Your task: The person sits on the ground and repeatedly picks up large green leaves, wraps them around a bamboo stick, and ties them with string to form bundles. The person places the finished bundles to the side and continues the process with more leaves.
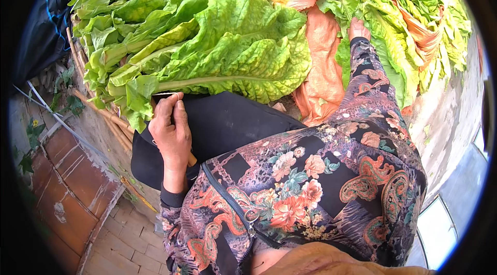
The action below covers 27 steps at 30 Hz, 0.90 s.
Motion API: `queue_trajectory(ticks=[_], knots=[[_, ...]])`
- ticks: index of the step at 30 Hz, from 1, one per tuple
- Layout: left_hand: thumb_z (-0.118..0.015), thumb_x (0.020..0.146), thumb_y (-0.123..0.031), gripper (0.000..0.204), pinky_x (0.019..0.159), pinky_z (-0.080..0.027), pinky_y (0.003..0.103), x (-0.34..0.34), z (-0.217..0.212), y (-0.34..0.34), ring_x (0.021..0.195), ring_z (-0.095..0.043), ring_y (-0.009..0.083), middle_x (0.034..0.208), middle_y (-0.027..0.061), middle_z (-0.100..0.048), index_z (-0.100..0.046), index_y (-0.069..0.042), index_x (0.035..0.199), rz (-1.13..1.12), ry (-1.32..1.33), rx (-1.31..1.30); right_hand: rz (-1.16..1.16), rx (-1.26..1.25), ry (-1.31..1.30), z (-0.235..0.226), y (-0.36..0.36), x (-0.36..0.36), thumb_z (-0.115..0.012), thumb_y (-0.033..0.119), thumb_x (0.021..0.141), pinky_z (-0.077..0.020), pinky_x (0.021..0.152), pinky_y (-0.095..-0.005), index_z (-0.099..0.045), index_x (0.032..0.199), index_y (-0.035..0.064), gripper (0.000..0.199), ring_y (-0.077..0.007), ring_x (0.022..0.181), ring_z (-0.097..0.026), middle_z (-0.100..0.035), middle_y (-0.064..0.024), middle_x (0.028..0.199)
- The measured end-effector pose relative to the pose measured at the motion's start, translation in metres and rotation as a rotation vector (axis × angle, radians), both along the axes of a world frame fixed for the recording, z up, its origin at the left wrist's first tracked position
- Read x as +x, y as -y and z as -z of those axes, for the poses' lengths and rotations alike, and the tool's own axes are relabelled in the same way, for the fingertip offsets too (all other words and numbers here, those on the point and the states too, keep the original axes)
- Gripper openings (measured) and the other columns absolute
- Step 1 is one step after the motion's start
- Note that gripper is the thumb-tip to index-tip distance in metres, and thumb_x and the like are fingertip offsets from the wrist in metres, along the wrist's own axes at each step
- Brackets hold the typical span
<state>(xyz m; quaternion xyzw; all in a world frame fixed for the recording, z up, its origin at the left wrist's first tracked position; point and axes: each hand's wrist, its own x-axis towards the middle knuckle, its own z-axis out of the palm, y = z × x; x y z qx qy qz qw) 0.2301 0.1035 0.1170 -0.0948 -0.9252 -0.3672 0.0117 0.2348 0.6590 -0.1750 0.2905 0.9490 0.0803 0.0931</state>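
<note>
Leaves [207,42], big green ones, piled in a heap across the top of the view, stems pointing left toward the person. Left hand [171,132] rests at the stem ends of the heap, fingers [164,112] curled down over a thin stick-like thing that pokes out below the palm near a black cloth [228,119]; exact hold hard to tell. Right hand [358,29] reaches far out between the leaf heaps, only its back showing, fingers hidden in the leaves, so open or closed can't be told. Orange cloth [323,68] lies between the near heap and a second pile of yellower leaves [414,26] on the right. Bamboo sticks [98,104] run along the heap's left edge. Brick floor [124,244] below left, reddish panel [72,171] beside it, pale wall on the right. Floral sleeves on both arms.
</note>
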Motion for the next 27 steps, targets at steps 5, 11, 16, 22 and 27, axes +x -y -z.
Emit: queue_trajectory(ticks=[5, 11, 16, 22, 27], knots=[[-0.058, 0.086, 0.0, 0.011, 0.069, -0.049, 0.029, -0.002, 0.006, 0.005, 0.075, -0.064, 0.023, 0.086, 0.014, -0.066, -0.063, 0.003, 0.095, 0.0, -0.035, 0.026, -0.189, 0.228, -0.047, -0.018, 0.022, -0.018, -0.057, 0.015, 0.079, -0.0456, 0.077, -0.0373, -0.061, 0.094, 0.0118, 0.016, -0.0259, 0.095, -0.056, -0.057, -0.0066, 0.098], [-0.058, 0.086, -0.003, 0.015, 0.071, -0.049, 0.029, -0.002, 0.01, 0.016, 0.077, -0.065, 0.0235, 0.088, 0.0145, -0.066, -0.064, 0.002, 0.099, 0.003, -0.016, 0.003, -0.255, -0.692, -0.316, -0.072, 0.124, -0.02, -0.055, 0.015, 0.084, -0.049, 0.072, -0.0437, -0.042, 0.114, -0.0003, 0.036, -0.0409, 0.081, -0.061, -0.061, -0.0257, 0.089], [-0.057, 0.09, -0.008, 0.02, 0.066, -0.046, 0.023, -0.024, 0.028, 0.03, 0.073, -0.056, 0.0086, 0.084, 0.0038, -0.065, -0.065, 0.001, 0.106, 0.029, 0.138, 0.265, -0.89, -1.573, -0.032, -0.189, 0.317, -0.007, -0.056, 0.001, 0.081, -0.0444, 0.087, -0.033, -0.04, 0.133, -0.0011, 0.055, -0.0272, 0.101, -0.059, -0.058, -0.019, 0.109], [-0.056, 0.093, -0.012, 0.021, 0.057, -0.037, 0.016, -0.03, -0.009, 0.071, 0.068, -0.047, 0.0006, 0.082, -0.0036, -0.061, -0.066, 0.0, 0.107, -0.052, 0.177, 0.475, -1.33, -1.388, -0.044, -0.117, 0.391, -0.07, -0.055, -0.003, 0.075, -0.0464, 0.083, -0.0408, -0.051, 0.117, 0.0015, 0.042, -0.0396, 0.1, -0.055, -0.057, -0.0222, 0.104], [-0.059, 0.083, -0.011, 0.017, 0.071, -0.051, 0.032, -0.022, 0.017, 0.109, 0.077, -0.067, 0.0227, 0.081, 0.0124, -0.068, -0.068, 0.0, 0.092, 0.007, 0.084, -0.074, -1.275, -0.594, -0.189, -0.088, 0.429, -0.121, -0.046, 0.007, 0.084, -0.0507, 0.077, -0.0433, -0.052, 0.114, 0.007, 0.031, -0.034, 0.096, -0.061, -0.059, -0.0176, 0.111]])
